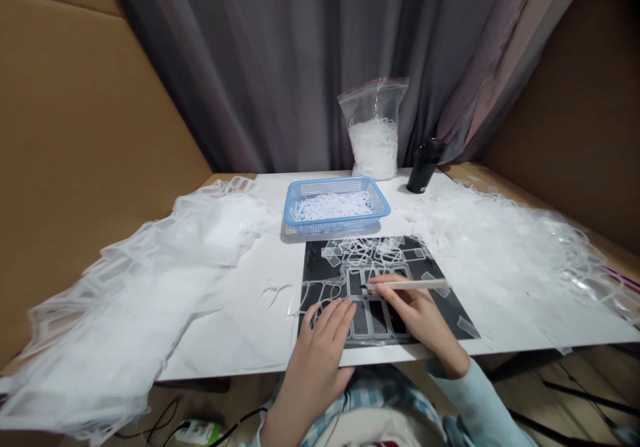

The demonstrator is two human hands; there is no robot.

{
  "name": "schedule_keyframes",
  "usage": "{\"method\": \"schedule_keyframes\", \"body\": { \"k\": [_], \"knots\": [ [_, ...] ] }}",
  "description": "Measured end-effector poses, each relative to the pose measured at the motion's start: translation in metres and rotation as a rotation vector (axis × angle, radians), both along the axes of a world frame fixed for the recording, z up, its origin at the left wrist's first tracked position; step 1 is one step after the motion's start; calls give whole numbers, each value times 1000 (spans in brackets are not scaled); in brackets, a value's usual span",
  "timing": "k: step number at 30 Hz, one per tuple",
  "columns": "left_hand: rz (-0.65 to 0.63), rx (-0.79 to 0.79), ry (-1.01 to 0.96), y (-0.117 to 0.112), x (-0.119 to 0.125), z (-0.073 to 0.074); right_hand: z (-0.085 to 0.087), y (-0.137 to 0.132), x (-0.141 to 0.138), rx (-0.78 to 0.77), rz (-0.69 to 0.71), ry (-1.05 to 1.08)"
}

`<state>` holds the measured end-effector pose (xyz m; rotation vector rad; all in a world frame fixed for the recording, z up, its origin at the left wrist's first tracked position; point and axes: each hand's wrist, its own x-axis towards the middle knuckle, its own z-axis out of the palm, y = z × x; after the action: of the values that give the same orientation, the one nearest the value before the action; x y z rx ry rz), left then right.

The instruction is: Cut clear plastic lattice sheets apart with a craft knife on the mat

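Two heaps of clear plastic film scrap flank this view, which we read from left to right. Beside a tan cardboard panel (75,134), the left heap (125,300) spreads across a white tabletop sheet (225,320) and spills over its near edge. Next we see the person's left hand (325,334), laid flat with the fingers spread, pressing on a clear film sheet cut with rectangular windows (373,320). This sheet lies on the near half of a square black mat (450,320), and loose transparent strips (360,250) tangle across the mat's far half. Beyond the mat sit a blue plastic mesh basket (305,207) holding white strips and, behind it, a clear zip bag (375,100) packed with similar strips, both before a grey curtain (300,67). The right hand (415,307) closes narrowly on a slim white pen-shaped tool (415,285), its dark tip on the film sheet. Farther right we note a black cylindrical bottle (424,166), then the right heap (520,254) beside a second cardboard panel (565,100).
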<state>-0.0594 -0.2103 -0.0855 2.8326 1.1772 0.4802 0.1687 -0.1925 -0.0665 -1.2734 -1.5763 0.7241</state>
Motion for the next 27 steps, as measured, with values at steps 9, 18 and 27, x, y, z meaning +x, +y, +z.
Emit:
{"method": "schedule_keyframes", "body": {
  "k": [9,18,27],
  "knots": [
    [20,-22,-35,2,4,-3,-1,-1,-5,-45,151,-43],
    [30,-39,-69,2,5,-1,-3,1,-9,102,199,-124],
    [55,-103,-90,1,5,-3,2,-11,-26,152,197,-307]
  ]
}}
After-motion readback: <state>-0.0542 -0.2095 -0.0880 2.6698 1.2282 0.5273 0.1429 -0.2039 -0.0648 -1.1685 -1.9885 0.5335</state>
